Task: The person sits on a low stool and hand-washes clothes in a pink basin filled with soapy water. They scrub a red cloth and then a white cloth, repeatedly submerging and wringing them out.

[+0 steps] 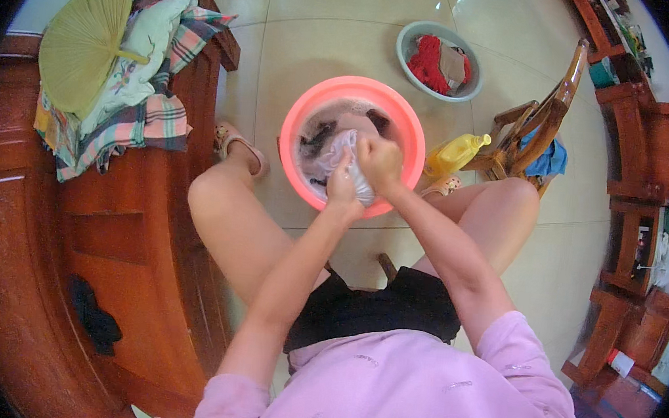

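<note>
A pink plastic basin [298, 107] stands on the floor between my knees, holding soapy water and wet laundry. Above the water, a pale whitish-lilac wet cloth [335, 151] is bunched up between both fists. My left hand [345, 183] grips its near part with the thumb along the fabric. Closed around the same cloth just to the right is my right hand [379, 160]. Dark fabric [320, 136] lies in the suds at the basin's left side, and another dark piece [378, 120] shows at the far side. What lies beneath the hands is hidden.
A grey-blue basin [406, 75] with red and brown cloth stands farther off. Right of the pink basin is a yellow detergent bottle [454, 154] beside a wooden chair [535, 137]. A wooden bench [123, 232] on the left bears a palm-leaf fan [83, 46], a pillow and plaid cloth.
</note>
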